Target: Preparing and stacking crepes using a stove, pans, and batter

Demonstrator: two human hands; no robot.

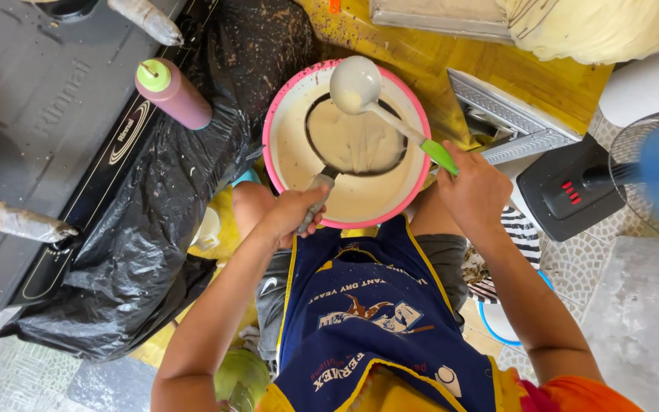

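Gripping the handle of a round strainer (356, 143), the left hand (293, 214) is closed tight at the near rim of the pink bowl (419, 114), centre frame. That strainer sits in pale batter inside the bowl. Right hand (476, 188) is clenched on the green handle of a white ladle (355, 84), its cup raised over the bowl's far edge. Upper left, a maroon squeeze bottle (175, 94) lies on black plastic sheeting (146, 252).

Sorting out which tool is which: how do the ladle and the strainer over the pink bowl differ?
The ladle, in the right hand, has a solid pale scoop and green handle, lifted near the pink bowl's far rim. The strainer, in the left hand, is wider, dark-rimmed, sitting in the batter. Both are batter-coated.
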